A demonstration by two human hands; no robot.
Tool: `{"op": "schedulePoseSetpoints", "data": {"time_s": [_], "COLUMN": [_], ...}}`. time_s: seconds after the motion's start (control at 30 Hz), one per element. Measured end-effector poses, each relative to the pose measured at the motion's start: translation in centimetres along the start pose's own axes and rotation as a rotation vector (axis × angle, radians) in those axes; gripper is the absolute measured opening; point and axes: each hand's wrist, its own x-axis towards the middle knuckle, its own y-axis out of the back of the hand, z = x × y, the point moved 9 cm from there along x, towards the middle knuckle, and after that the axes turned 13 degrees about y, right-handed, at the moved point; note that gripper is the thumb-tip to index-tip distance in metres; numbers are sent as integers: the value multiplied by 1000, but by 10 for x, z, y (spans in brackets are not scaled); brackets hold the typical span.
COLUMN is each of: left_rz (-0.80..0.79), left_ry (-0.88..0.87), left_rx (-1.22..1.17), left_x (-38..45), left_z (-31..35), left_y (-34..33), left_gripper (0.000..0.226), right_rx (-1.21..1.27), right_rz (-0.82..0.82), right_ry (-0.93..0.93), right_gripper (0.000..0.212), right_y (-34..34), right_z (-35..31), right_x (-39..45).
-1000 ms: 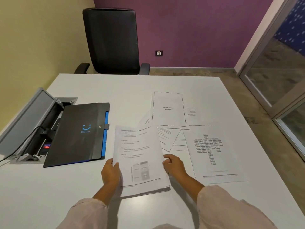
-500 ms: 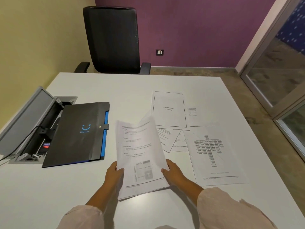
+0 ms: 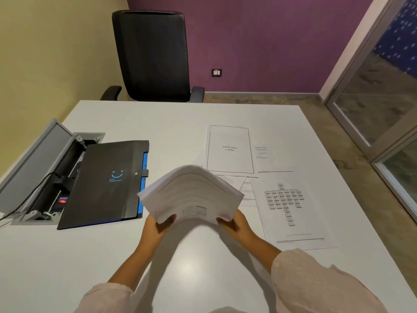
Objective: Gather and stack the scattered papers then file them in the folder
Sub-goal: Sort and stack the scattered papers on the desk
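Head view: both hands' grip pinches the paper stack (image 3: 191, 195), arched between them.

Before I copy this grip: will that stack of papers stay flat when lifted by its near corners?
Probably not. The stack, held by the left hand and right hand, already arches upward in the middle, so it seems floppy. Its edges look fanned, so sheets may slide apart. It appears light enough for fingertip holds.

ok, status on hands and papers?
Both hands, left and right, grip stack, lifted off table. Loose sheets remain at right. Folder closed at left.
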Motion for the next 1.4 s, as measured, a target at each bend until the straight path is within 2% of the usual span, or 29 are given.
{"op": "schedulePoseSetpoints", "data": {"time_s": [0.07,0.13,0.2,0.33,0.47,0.57,0.63,0.73,0.83,1.07,1.2,1.4], "left_rz": [0,9,28,118,167,190,194,165,115,89,95,103], "left_ry": [33,78,130,164,215,232,290,466,593,628,624,615], "left_rx": [52,116,158,175,154,182,189,141,99,108,114,116], "left_x": [6,12,16,16,16,18,17,20,26,35,37,41], "left_z": [-7,-16,-27,-36,-41,-44,-48,-65,-80,-85,-87,-87], "left_y": [-4,-6,-7,3,18,25,28,31,37,43,44,45], "left_gripper": [33,36,40,41,41,41,42,44,48,47,45,45], "right_rx": [29,-29,-110,-138,-207,-182,-144,-39,-105,150,476,585], "right_rz": [-10,-52,-95,-101,-186,-166,-121,-44,-29,166,236,304], "right_ry": [-131,-360,-438,-403,-278,-249,-290,-419,-416,-369,-485,-559], "right_gripper": [31,45,50,43,25,9,9,16,16,36,38,44], "right_y": [-3,-6,-7,-9,-13,-11,-6,-1,4,24,12,5], "right_z": [9,26,38,40,28,28,34,50,64,67,77,83], "right_x": [-2,-9,-15,-17,-8,-1,1,-3,-1,15,15,17]}}
